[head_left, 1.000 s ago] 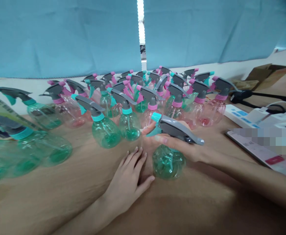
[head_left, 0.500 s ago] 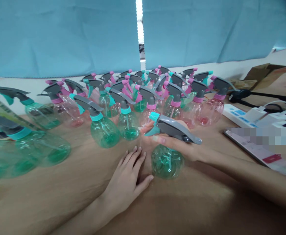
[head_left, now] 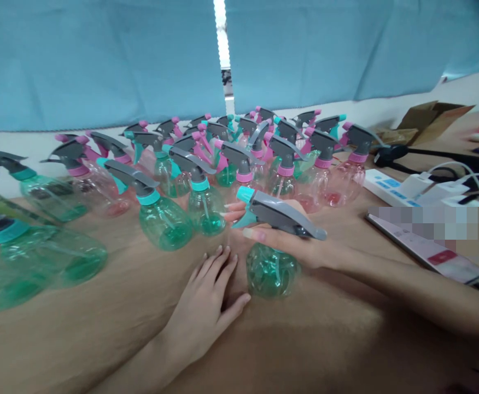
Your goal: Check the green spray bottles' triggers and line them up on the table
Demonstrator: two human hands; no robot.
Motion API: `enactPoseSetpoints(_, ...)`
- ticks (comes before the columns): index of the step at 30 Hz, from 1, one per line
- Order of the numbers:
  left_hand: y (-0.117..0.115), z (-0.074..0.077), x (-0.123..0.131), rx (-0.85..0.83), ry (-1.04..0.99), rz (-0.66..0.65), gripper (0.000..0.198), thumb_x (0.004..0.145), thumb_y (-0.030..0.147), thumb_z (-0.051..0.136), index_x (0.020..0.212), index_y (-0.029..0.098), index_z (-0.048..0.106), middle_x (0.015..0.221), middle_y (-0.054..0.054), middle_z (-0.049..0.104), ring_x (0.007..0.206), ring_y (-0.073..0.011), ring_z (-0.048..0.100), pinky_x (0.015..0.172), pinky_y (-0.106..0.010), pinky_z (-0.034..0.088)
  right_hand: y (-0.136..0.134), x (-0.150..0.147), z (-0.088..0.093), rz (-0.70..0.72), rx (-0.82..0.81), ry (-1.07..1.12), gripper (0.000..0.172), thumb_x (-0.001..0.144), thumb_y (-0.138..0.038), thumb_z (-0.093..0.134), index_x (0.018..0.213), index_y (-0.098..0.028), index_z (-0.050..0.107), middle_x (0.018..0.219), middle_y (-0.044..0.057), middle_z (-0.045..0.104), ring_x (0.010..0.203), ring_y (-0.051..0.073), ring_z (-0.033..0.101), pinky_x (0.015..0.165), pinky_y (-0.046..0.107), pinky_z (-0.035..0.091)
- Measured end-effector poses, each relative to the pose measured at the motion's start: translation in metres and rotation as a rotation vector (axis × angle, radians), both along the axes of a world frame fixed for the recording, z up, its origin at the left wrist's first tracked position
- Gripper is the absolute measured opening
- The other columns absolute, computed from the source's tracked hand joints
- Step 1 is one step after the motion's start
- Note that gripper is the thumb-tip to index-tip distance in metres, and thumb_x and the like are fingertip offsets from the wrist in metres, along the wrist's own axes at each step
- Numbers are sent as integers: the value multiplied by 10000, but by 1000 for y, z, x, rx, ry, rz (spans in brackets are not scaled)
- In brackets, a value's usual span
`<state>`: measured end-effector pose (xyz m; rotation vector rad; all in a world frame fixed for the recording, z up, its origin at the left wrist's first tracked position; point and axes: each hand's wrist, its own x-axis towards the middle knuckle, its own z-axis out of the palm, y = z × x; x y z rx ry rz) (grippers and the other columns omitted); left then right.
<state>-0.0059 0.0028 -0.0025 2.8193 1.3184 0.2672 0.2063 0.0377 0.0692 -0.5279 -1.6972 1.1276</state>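
Note:
My right hand (head_left: 303, 249) is closed around the neck of a green spray bottle (head_left: 271, 273), under its grey and teal trigger head. The thumb shows on the near side and fingertips poke out beyond the nozzle end. The bottle stands upright on the brown tabletop (head_left: 133, 317). Just left of it, my left hand (head_left: 202, 309) lies flat with its fingers stretched out, holding nothing. Close beyond the left fingertips are two more green spray bottles (head_left: 165, 221) with teal collars.
Pink and green spray bottles crowd the back, among them a pink one (head_left: 344, 178). More green bottles (head_left: 75, 254) stand at left. On the right are a phone (head_left: 424, 246), a white power strip (head_left: 387, 186) with plugs and cables, and a cardboard box (head_left: 432, 123). Blue cloth (head_left: 305, 49) hangs behind.
The view has shifted slightly, so most things appear a little further left. Both hands keep the same pose, the right one still around the bottle's neck.

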Motion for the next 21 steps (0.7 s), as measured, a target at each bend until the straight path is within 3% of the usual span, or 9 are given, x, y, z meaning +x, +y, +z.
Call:
enactPoseSetpoints(8,0,-2,0,6,-29,-12,593,956,506,441,1420,142,378,1477,-149,400,1363,-314,345,1086,-507,299,-1,2,0,2,14,-2,323,812,-220,670,1128,-189,612,1184,65,677,1105,212,636,894,366,559)
enactPoseSetpoints(13,-1,-1,0,10,-36,-11,605,954,509,447,1419,129,378,1470,-169,404,1353,-326,357,1071,-515,316,1,6,-4,-48,44,-174,274,866,-321,618,1124,-228,620,949,9,718,885,197,686,842,395,554)
enactPoseSetpoints(17,-1,-1,-1,9,-46,-13,597,955,505,452,1432,155,370,1475,-157,401,1351,-325,362,1075,-510,309,-1,5,1,-47,73,-166,223,870,-273,600,1087,-230,628,955,12,701,949,199,657,851,369,530)
enactPoseSetpoints(21,-1,-1,-1,8,-55,-14,590,956,500,452,1436,166,369,1475,-147,403,1354,-322,358,1076,-507,310,-1,5,5,-59,86,-205,197,886,-322,573,1034,-206,634,866,11,669,783,153,634,693,287,513)
